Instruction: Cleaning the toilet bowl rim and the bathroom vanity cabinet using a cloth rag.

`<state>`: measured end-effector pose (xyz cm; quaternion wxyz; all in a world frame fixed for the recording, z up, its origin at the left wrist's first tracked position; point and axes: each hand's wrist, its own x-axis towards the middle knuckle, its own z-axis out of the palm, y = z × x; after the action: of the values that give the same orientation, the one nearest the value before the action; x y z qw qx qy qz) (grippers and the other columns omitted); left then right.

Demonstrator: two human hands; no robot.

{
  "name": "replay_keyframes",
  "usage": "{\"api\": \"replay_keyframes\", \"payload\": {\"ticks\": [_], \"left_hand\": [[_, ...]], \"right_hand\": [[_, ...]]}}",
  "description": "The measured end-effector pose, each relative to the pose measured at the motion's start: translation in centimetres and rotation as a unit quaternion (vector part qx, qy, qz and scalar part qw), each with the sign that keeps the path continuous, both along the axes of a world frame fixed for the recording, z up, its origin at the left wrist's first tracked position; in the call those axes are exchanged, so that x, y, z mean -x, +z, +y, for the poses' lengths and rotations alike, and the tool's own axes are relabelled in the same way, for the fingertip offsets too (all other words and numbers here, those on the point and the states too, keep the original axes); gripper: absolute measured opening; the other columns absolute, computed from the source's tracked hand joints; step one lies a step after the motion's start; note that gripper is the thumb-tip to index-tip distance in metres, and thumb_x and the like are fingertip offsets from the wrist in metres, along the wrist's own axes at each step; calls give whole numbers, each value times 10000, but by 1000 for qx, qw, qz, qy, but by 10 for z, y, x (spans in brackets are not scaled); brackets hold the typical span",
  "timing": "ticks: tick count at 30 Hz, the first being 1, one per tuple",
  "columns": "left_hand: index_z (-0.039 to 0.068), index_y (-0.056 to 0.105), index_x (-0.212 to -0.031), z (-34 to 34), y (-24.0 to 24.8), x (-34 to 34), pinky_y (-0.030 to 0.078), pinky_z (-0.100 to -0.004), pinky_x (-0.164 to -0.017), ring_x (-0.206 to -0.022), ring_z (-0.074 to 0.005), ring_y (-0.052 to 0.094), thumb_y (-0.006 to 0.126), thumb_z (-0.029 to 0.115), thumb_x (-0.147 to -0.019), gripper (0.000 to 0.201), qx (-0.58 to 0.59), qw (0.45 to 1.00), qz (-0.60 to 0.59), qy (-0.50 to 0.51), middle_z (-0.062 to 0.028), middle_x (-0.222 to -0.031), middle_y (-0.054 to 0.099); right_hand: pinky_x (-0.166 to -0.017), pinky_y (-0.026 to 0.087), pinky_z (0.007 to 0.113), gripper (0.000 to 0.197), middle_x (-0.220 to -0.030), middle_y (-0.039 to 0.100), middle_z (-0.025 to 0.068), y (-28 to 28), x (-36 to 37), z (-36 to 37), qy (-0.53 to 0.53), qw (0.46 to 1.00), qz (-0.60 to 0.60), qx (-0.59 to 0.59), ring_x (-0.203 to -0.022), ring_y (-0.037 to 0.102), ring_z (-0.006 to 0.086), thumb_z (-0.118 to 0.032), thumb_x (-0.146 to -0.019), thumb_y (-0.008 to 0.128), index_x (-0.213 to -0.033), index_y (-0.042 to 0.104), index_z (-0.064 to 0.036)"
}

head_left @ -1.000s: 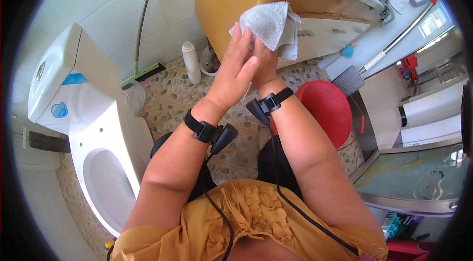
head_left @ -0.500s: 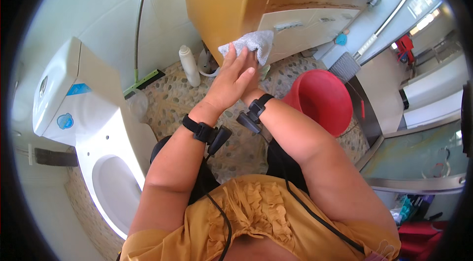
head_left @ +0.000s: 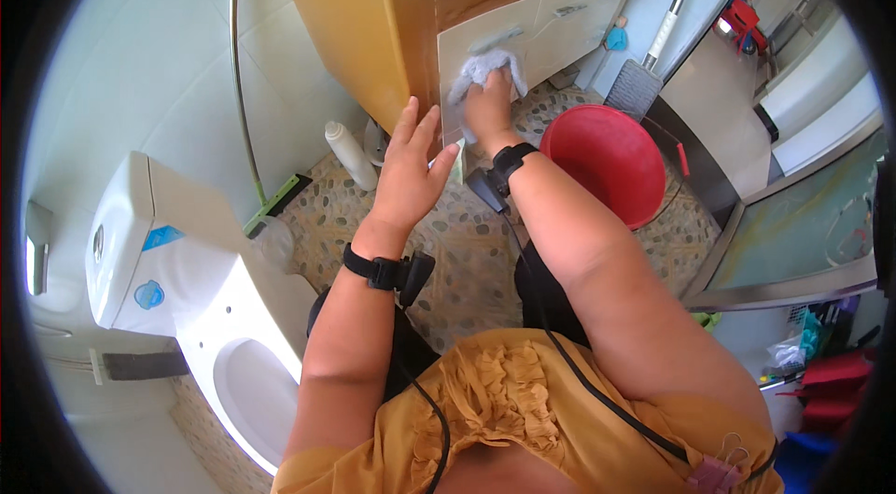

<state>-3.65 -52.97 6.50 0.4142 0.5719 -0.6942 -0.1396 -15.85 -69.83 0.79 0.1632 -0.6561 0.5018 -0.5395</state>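
Note:
My right hand (head_left: 489, 111) grips a grey-white cleaning cloth (head_left: 489, 68) and presses it against a pale cabinet door (head_left: 455, 55), below the door's handle. Part of the cloth hangs down and looks smeared by motion. My left hand (head_left: 411, 169) is at the cabinet's corner, its fingers stretched and the thumb apart, with nothing in it. Its fingertips are close to the yellow-brown side panel (head_left: 355, 37); I cannot tell whether they touch it. A small pale green-white piece (head_left: 459, 161) shows between the hands, low by the door.
A red bucket (head_left: 616, 172) stands on the pebble-patterned floor, right of my right forearm. To the left are a white toilet (head_left: 201, 261), a green-edged floor squeegee (head_left: 275, 205) and a white bottle (head_left: 349, 154). A grey flat brush (head_left: 635, 86) leans beyond the bucket.
My right hand with the cloth has moved apart from my left hand and onto the cabinet door. The left hand has shifted down, off the cloth. The whole view has turned slightly.

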Motion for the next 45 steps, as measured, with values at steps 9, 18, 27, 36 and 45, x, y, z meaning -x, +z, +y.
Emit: {"api": "replay_keyframes", "payload": {"ticks": [9, 18, 27, 36, 45], "left_hand": [[-70, 155, -1551, -20, -12, -10, 221, -384, -1212, -1519, -341, 196, 636, 280, -975, 827, -33, 997, 40, 57, -276, -1616, 199], [-73, 111, -1558, -32, -23, -10, 173, -354, -1221, -1534, -290, 146, 609, 291, -996, 834, -46, 994, 97, -3, -246, -1642, 137], [-37, 144, -1572, -33, -39, -33, 194, -341, -1206, -1527, -257, 164, 469, 312, -1064, 697, -65, 973, 213, -66, -171, -1660, 142], [-83, 193, -1543, -25, -21, -6, 150, -359, -1225, -1534, -289, 147, 469, 369, -1053, 723, -51, 986, 157, -14, -236, -1634, 187], [-110, 132, -1538, -24, -17, 12, 148, -378, -1229, -1540, -340, 82, 597, 370, -985, 867, -45, 989, 135, 33, -307, -1625, 91]], "right_hand": [[-1163, 278, 452, 460, -1393, 449, 336, 17, 22, -33, 55, 991, -107, -52, -1330, 402, 455, 20, -845, 480, -1286, 477, 151], [-1044, 399, 387, 342, -1244, 564, 247, 50, -11, 17, 40, 940, -282, -187, -1182, 544, 349, 55, -837, 466, -1170, 537, 84], [-982, 457, 400, 371, -1195, 591, 231, 68, -19, 73, 160, 935, -197, -246, -1129, 582, 334, -19, -870, 463, -1215, 551, 87], [-921, 481, 409, 334, -1053, 637, 179, 98, 27, 51, 90, 971, -18, 222, -1016, 606, 345, -17, -842, 545, -1172, 591, 1], [-1045, 392, 514, 435, -1245, 574, 295, 68, 19, 4, 41, 986, 40, 157, -1188, 506, 475, -143, -870, 594, -1265, 528, 27]]}}
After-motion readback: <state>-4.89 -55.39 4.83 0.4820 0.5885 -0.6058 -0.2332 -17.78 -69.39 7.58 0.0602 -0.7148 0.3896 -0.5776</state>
